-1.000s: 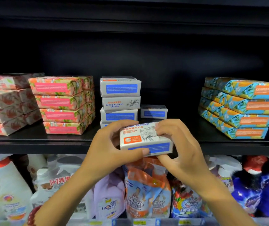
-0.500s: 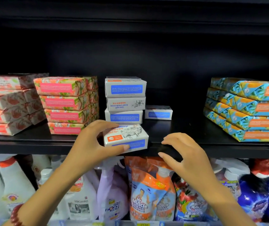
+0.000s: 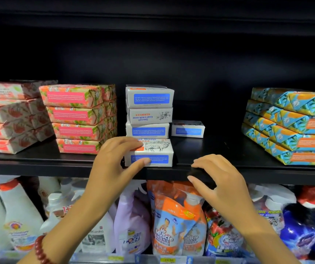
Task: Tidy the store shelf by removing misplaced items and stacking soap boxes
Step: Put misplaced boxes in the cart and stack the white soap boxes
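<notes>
A white goat-milk soap box (image 3: 152, 152) with a blue label lies flat at the front edge of the black shelf (image 3: 38, 164). My left hand (image 3: 114, 164) grips its left end, thumb on the front face and fingers on top. Right behind it stands a stack of three matching white soap boxes (image 3: 149, 111), and one more white box (image 3: 188, 129) lies alone to the right of the stack. My right hand (image 3: 217, 180) hovers at the shelf lip to the right of the held box, fingers curled apart, holding nothing.
Pink floral soap packs (image 3: 78, 119) and paler pink packs (image 3: 6, 119) are stacked at the left; blue-orange packs (image 3: 293, 126) at the right. Bare shelf lies between the white boxes and the blue stack. Cleaner bottles and refill pouches (image 3: 173, 221) fill the lower shelf.
My right hand has let go of the white box and dropped to the shelf lip. My left hand has carried the box up and left, setting it flat in front of the white stack.
</notes>
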